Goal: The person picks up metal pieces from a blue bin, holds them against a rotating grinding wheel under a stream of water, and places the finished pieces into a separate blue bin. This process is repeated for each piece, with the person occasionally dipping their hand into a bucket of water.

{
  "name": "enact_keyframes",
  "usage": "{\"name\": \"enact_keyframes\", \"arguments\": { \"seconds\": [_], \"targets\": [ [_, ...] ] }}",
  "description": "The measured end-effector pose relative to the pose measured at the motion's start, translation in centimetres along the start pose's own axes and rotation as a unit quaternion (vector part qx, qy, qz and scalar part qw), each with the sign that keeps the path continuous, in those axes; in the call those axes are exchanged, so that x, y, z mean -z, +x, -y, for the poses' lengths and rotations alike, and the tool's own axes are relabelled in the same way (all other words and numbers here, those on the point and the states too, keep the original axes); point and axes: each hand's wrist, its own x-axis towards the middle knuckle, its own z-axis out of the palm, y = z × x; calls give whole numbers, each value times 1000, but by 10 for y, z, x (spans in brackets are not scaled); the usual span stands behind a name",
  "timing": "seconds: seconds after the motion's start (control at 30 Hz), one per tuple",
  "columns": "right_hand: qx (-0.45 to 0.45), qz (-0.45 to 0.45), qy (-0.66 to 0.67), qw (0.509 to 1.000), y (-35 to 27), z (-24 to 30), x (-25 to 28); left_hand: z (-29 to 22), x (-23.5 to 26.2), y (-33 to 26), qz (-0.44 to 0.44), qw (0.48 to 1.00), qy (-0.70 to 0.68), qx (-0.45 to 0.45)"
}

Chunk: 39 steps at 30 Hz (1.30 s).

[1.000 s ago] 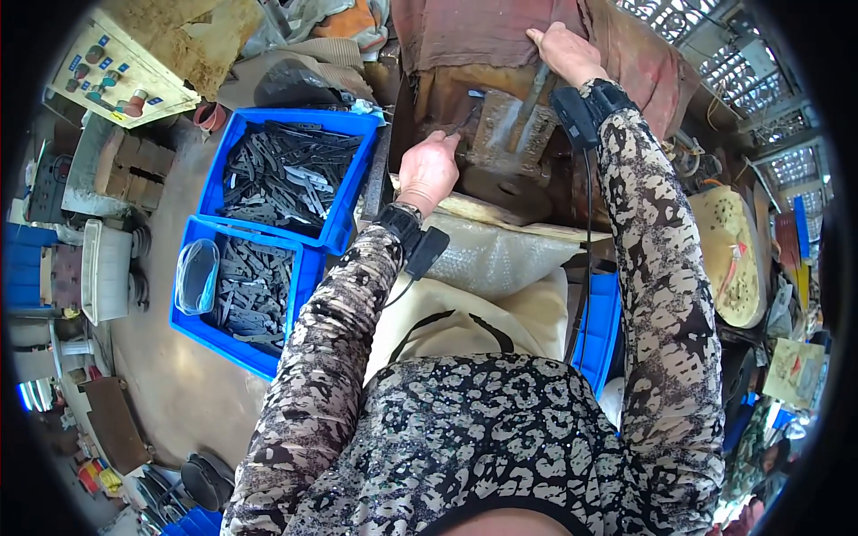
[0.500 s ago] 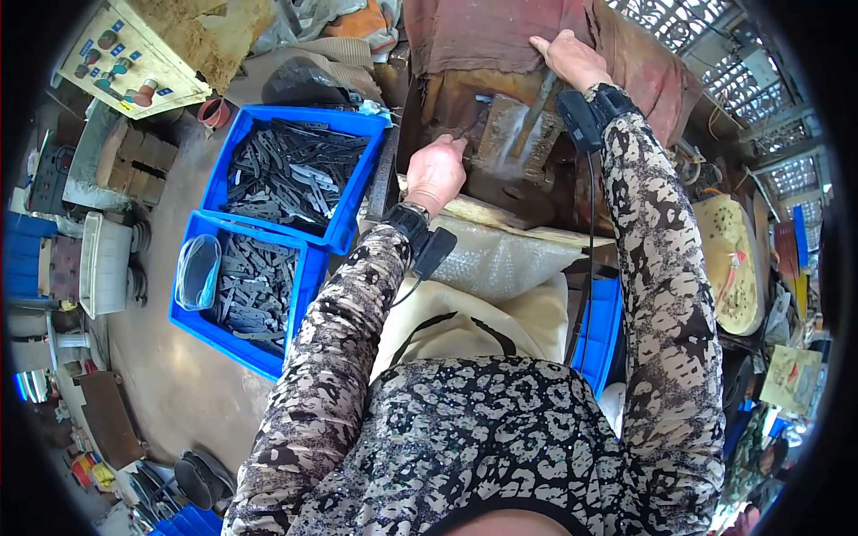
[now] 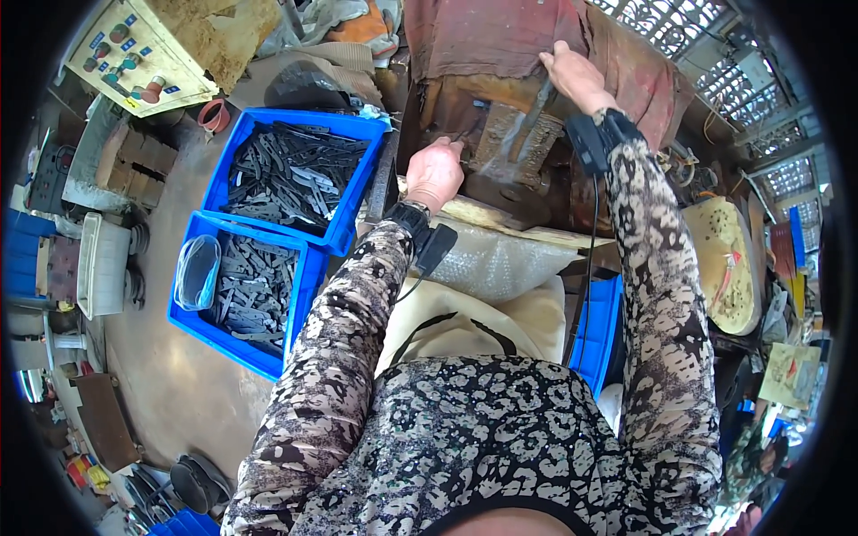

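My left hand [image 3: 435, 172] is closed at the left side of a wet, brown machine bay. Its fingertips point toward a rough, rusty block [image 3: 502, 134], and whatever they pinch is too dark to make out. A slanting grey metal pipe [image 3: 536, 109] crosses the block, and a thin whitish streak of spray shows beside its lower end. At the pipe's upper end is my right hand [image 3: 576, 79], with fingers curled down around it and partly hidden. Below the block lies a dark round disc [image 3: 508, 192], mostly in shadow.
Two blue crates [image 3: 335, 234] of dark, flat metal pieces [image 3: 286, 174] stand on the left; a clear container [image 3: 197, 272] sits in the nearer one. Reddish cloth [image 3: 492, 40] drapes behind the bay. Bubble wrap [image 3: 500, 263] covers its front edge. A control box [image 3: 134, 62] stands far left.
My right hand has shifted slightly right and toward me. The whitish spray by the block has thinned. My left hand has stayed nearly in place.
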Motion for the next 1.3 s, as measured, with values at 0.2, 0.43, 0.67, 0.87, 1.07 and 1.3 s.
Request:
{"name": "enact_keyframes", "arguments": {
  "seconds": [0.2, 0.43, 0.67, 0.87, 1.07, 1.3],
  "targets": [
    [6, -73, 125, 989, -106, 22, 5, 9, -7, -4, -10, 1000, -8, 2],
    [69, -128, 175, 974, -261, 56, -21, 18, -18, 8, -54, 994, -28, -86],
    [106, -50, 172, 978, -311, 55, -45, 15, -29, 34, 132, 978, 94, -130],
    [101, -23, 171, 980, -317, 64, -48, 27, -51, 62, 248, 931, 199, -181],
    [117, 34, 213, 970, -308, 55, -27, 30, -67, 59, 257, 929, 200, -175],
    [-85, 85, 414, 902, -290, 13, -49, 6, -9, 41, 139, 988, 63, -25]
  ]
}}
